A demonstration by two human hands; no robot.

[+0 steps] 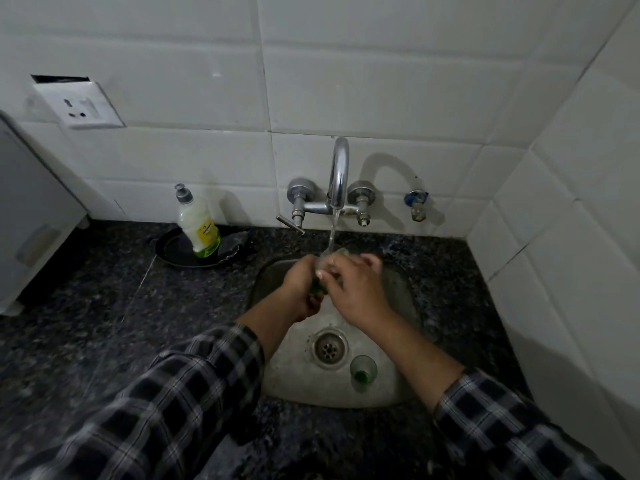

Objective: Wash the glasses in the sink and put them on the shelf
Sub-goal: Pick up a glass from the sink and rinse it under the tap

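Both hands meet over the steel sink (401,292) under running water from the tap (338,174). A clear glass with a green base (323,268) is held between them, mostly hidden by fingers. My left hand (300,289) grips its lower green part. My right hand (356,289) wraps around its upper part and rim. A second small green-bottomed glass (363,370) stands upright on the sink floor, right of the drain (329,346).
A dish-soap bottle (198,225) stands on a dark plate (173,251) with a scrubber, left of the tap on the speckled counter (104,306). A grey appliance (31,216) sits far left. Tiled walls close the back and right. No shelf is visible.
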